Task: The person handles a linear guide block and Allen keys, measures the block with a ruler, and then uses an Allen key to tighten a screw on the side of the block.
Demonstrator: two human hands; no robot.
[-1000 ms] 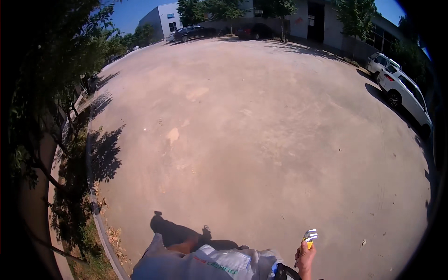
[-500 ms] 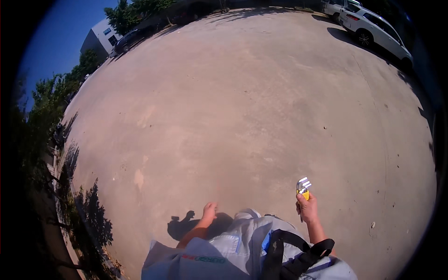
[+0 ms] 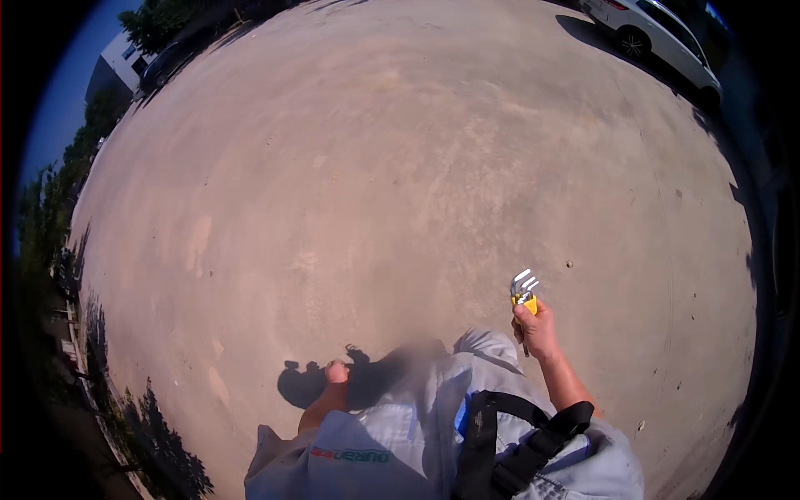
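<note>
Yellow-cased metal hex keys (image 3: 524, 292) fanned in right hand (image 3: 537, 331); rough concrete (image 3: 400, 183) below.

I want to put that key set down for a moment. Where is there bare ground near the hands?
Bare concrete ground spreads wide ahead of both hands, from the right hand holding the yellow-gripped hex key set out to the white car far ahead on the right. Between the left hand and right hand, the person's own clothing and shadow fill the space.
</note>
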